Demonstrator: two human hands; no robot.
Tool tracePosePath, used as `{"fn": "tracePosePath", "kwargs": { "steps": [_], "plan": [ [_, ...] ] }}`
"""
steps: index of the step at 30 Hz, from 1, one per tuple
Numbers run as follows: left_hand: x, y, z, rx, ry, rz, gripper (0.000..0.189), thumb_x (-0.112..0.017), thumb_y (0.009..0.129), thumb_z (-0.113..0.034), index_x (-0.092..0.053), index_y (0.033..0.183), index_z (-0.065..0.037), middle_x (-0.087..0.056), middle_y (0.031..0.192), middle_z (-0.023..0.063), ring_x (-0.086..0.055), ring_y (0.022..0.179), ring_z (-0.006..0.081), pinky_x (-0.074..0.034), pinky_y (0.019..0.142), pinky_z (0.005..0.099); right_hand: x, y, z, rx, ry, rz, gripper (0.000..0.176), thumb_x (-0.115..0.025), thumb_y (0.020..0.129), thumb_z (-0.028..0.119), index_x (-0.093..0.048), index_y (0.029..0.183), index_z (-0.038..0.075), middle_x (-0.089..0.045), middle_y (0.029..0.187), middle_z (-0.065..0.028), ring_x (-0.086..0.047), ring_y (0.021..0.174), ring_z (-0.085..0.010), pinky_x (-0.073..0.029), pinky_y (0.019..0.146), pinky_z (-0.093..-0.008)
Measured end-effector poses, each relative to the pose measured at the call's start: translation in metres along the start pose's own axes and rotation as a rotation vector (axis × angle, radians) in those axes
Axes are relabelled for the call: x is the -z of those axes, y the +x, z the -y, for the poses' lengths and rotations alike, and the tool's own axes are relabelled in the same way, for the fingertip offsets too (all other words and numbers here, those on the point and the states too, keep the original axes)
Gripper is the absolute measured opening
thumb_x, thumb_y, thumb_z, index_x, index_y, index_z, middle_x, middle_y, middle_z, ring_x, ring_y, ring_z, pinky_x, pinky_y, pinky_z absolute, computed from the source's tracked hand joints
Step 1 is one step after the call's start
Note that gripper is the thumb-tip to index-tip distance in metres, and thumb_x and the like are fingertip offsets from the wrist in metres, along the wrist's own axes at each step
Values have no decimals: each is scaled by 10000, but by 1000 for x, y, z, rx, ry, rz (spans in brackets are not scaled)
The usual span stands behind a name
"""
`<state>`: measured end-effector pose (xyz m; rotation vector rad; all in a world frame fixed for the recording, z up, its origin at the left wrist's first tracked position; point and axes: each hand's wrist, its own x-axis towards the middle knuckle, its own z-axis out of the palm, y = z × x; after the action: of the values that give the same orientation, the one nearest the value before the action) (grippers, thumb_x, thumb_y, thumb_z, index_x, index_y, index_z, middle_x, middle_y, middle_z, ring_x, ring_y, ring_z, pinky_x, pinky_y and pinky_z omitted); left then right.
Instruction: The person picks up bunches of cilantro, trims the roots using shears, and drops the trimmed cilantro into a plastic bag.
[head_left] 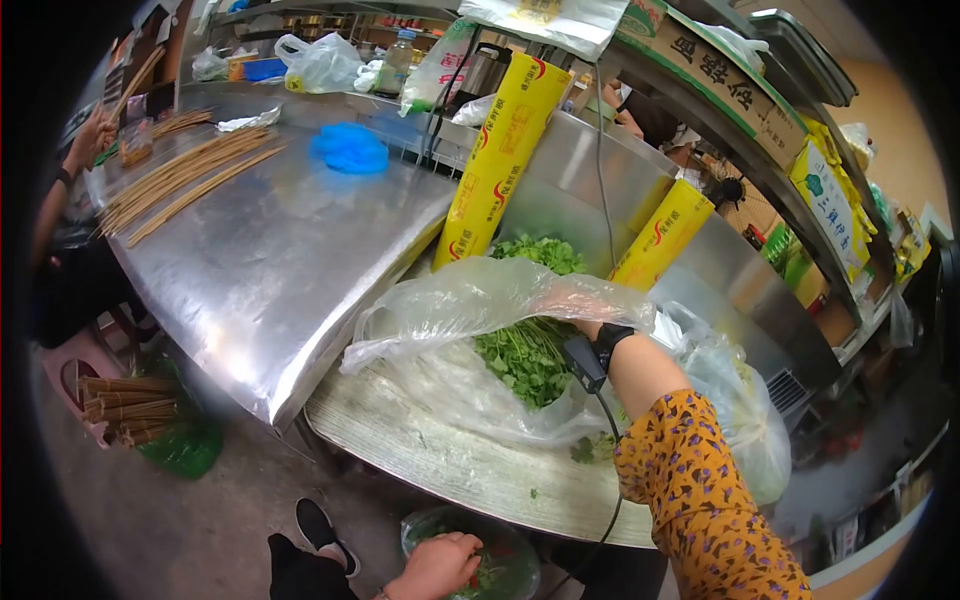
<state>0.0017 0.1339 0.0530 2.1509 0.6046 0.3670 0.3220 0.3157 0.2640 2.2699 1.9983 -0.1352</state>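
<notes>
Leafy cilantro (525, 362) lies in a big clear plastic bag (430, 300) on the pale board. My right hand (578, 297) reaches into this bag at the cilantro stems, seen only dimly through the plastic; its fingers are hidden. A dark band and a small black device with a cable are on that wrist. Low in front of me, my left hand (440, 565) hangs over a bag-lined bin (415, 525) with green scraps in it. Its fingers are curled downward and together, and I cannot tell what they hold.
Two yellow cling-film boxes (500, 150) stand behind the cilantro. Bamboo skewers (185, 180) and a blue plastic bag (348, 148) lie on the steel table (260, 260). Another person's hand (92, 135) holds sticks at far left. A filled plastic bag (745, 410) sits at right.
</notes>
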Motion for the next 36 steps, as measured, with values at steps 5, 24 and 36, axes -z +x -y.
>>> {"fn": "tracePosePath", "kwargs": {
  "steps": [5,24,36],
  "plan": [
    [-4,1,1,-28,1,-12,223,-620,822,-213,-634,993,-70,-657,884,85,-640,840,287,-519,719,383,-44,36,-11,-4,98,-68,605,-758,693,404,-618,1203,111,-602,1235,-145,-563,1116,-316,-439,944,-381],
    [-20,3,18,-49,54,-16,216,-640,807,-192,-623,980,-64,-649,879,96,-632,854,293,-513,730,385,-10,-5,-69,216,-13,0,406,-698,781,358,-648,1089,99,-630,1147,-140,-569,1054,-348,-459,880,-409],
    [-24,5,19,-49,58,-1,186,-615,813,-168,-617,967,-64,-647,886,102,-631,862,293,-514,736,395,39,-65,0,531,-90,-480,264,-625,782,64,-540,1031,72,-602,968,-156,-580,945,-351,-487,775,-403]
  ]
}}
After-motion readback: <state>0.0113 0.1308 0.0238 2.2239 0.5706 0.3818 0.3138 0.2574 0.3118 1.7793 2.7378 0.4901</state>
